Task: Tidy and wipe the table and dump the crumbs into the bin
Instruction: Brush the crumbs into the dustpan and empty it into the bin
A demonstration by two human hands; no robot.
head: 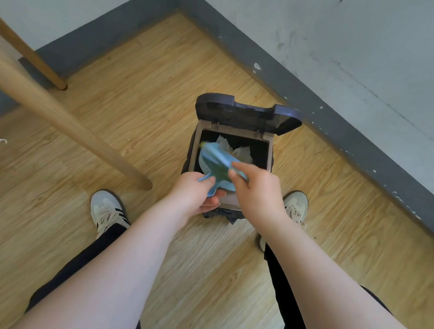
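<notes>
Late stage by the look of it: left hand [194, 191] grips the blue dustpan [214, 164] handle, tipped over the open bin [234, 155] at twelve o'clock, right hand [256, 186] pinching a blurred blue brush [218, 152], tipping crumbs underway, table unseen.

1 head-worn view, looking steeply down, close above bin [231, 160]

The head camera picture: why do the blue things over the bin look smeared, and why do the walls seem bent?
In the head view, motion blur smears the blue brush in the right hand and the blue dustpan gripped by the left hand, while the bin and floor stay sharp; the wide-angle lens bows the skirting; the lighting is soft and even, without glare.
</notes>
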